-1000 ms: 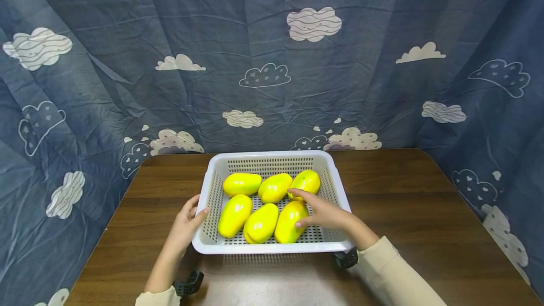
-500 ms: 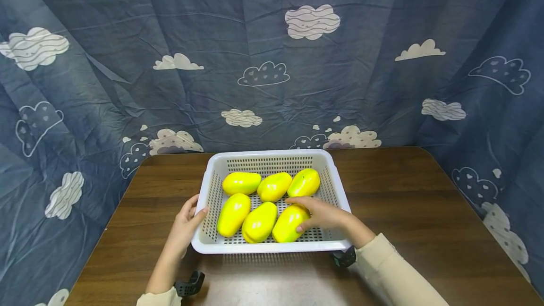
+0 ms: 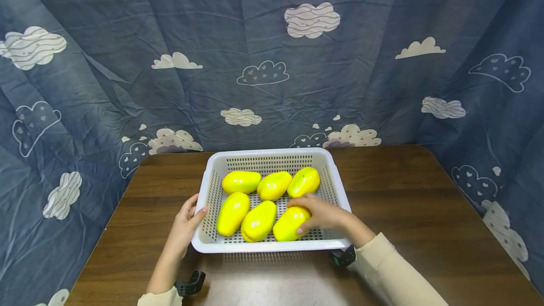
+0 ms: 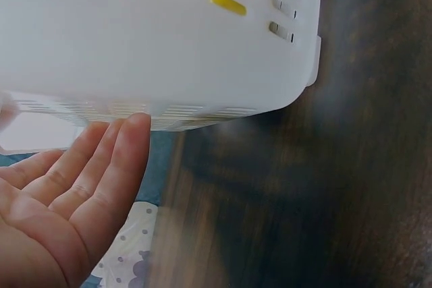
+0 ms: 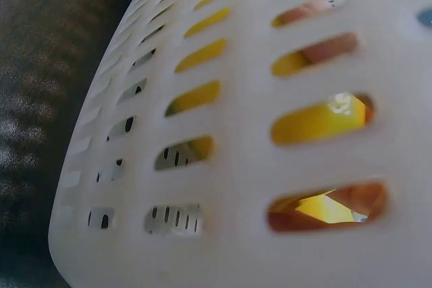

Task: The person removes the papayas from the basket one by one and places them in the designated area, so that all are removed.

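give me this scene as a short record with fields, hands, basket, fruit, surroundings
left hand: left hand rests against the left wall of the basket, thumb on the rim
right hand: right hand reaches inside the basket and grips the near right fruit
basket: white slotted basket standing on the table
fruit: six yellow fruits in the basket, three in the far row, three in the near row
surface: dark wooden table
backdrop: blue cloth with cloud print behind and beside the table
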`<state>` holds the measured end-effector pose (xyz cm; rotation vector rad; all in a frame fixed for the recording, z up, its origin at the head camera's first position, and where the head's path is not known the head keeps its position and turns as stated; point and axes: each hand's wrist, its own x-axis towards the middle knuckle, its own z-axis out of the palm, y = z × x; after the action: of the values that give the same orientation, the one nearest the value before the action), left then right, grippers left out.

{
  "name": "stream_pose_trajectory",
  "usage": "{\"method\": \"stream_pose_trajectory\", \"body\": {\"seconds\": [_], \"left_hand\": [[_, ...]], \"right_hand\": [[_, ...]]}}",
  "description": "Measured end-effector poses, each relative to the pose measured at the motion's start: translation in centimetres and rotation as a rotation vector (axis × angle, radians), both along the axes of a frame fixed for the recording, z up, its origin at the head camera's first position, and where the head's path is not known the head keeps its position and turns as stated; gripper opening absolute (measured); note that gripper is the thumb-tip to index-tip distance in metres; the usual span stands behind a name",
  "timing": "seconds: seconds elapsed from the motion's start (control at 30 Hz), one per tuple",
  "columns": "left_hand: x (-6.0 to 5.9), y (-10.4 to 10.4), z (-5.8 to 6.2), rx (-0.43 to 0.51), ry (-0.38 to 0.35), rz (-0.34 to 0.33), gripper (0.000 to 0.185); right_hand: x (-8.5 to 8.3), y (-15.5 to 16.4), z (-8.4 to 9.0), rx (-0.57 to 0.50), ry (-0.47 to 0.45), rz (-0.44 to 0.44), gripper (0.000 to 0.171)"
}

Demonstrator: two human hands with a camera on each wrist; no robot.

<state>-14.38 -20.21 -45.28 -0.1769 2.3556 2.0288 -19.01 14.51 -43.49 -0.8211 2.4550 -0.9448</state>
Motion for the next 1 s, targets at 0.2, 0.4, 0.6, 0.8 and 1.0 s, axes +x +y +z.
{"method": "stream_pose_trajectory", "body": {"seconds": [0.2, 0.4, 0.6, 0.8, 1.0], "left_hand": [[0.08, 0.03, 0.06, -0.005, -0.004, 0.006, 0.050], [0.10, 0.00, 0.01, 0.003, -0.012, 0.008, 0.051], [0.14, 0.00, 0.05, 0.001, -0.015, 0.016, 0.050], [0.13, 0.02, 0.05, -0.009, -0.013, 0.019, 0.051], [0.14, 0.01, 0.06, 0.000, -0.017, 0.016, 0.051]], "right_hand": [[0.04, -0.01, 0.08, -0.042, 0.001, -0.031, 0.063], [0.05, 0.02, 0.14, -0.092, 0.027, -0.040, 0.064], [-0.11, 0.14, 0.00, -0.153, 0.045, -0.036, 0.065], [-0.21, 0.19, 0.02, -0.194, 0.054, -0.050, 0.063], [-0.25, 0.26, 0.19, -0.251, 0.045, -0.069, 0.062]]}}
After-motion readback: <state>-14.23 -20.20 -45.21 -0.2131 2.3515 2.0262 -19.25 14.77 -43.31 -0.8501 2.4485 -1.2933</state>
